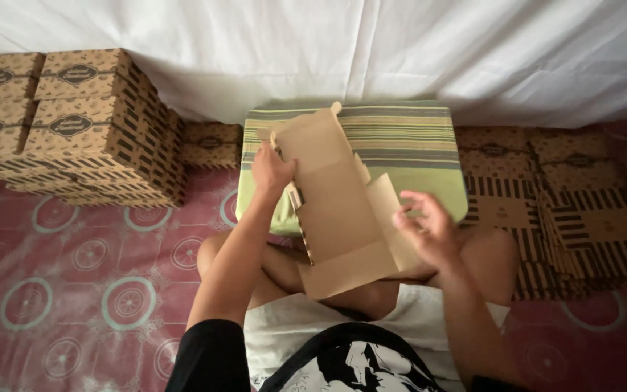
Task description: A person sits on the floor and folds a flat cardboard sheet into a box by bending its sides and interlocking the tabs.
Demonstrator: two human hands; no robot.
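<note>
Item in hand: one flat cardboard box blank [339, 210], plain brown on the side facing you, striped print showing at its left edge. It lies tilted over your crossed legs and against the green striped cushion [415, 141] in front of you.

Your left hand [271, 170]: grasping the blank's upper left edge, fingers curled over a side flap.

Your right hand [426, 226]: fingers spread and bent at the blank's right flap; blurred, so you cannot tell whether it grips the flap or only touches it.

Surroundings:
- Stack of assembled printed boxes [74, 123], brown with dark stripes and oval labels, to your left against the white sheet [328, 43].
- One more assembled box [212, 144] just beside the cushion's left end.
- Pile of flat printed blanks [567, 210] to your right, on the floor.
- Pink patterned mat [74, 283] with ring motifs under everything.
</note>
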